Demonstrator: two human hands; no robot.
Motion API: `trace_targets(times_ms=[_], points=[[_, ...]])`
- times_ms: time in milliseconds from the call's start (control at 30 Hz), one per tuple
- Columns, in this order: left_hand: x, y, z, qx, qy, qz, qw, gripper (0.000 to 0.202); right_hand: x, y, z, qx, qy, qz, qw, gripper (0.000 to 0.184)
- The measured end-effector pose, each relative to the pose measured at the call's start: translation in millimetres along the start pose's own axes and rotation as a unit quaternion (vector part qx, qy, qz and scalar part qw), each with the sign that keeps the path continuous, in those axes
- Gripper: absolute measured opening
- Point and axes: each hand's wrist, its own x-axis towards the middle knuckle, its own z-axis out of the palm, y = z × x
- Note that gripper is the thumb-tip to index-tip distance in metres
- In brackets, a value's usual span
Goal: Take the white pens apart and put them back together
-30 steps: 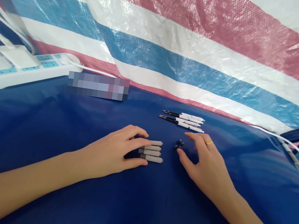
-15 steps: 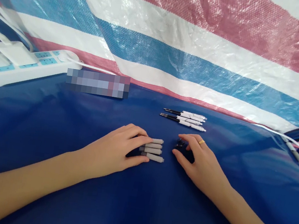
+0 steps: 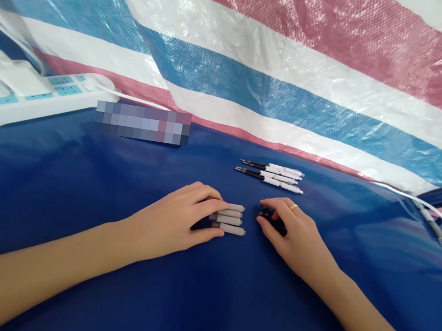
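Note:
A row of short grey tubes (image 3: 232,218) lies on the blue sheet (image 3: 201,295). My left hand (image 3: 179,220) curls round their left ends, index finger above and thumb below. Just to the right, my right hand (image 3: 297,235), with a ring on one finger, cups over a cluster of small black parts (image 3: 266,212), thumb and fingertips closed on them. Most of the cluster is hidden under the fingers. Three white and black pens (image 3: 271,176) lie side by side a little beyond both hands.
A white power strip (image 3: 27,98) with plugs sits at the far left. A striped red, white and blue tarp (image 3: 300,78) rises behind the sheet. A white cable (image 3: 419,201) runs along the far right.
My right hand has slid left and closed down over the small black parts, which were in plain view before. My left hand has stayed on the grey tubes.

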Motion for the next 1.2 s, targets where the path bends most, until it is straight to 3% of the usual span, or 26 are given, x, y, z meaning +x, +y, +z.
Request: trace_targets(times_ms=[400, 667, 1200], points=[[-1.7, 0.4, 0.8, -0.004, -0.022, 0.001, 1.0, 0.047, -2.9, -5.3, 2.8, -0.02, 0.025, 0.039, 0.999, 0.028], [2.7, 2.4, -1.0, 0.005, -0.052, 0.016, 0.998, 0.045, -0.4, -7.2, 2.6, -0.004, 0.026, 0.025, 0.999, 0.019], [1.0, -0.1, 1.4, 0.012, -0.041, 0.054, 0.998, 0.036, -1.3, -9.8, 5.3, 0.05, 0.006, -0.038, 0.998, 0.018]])
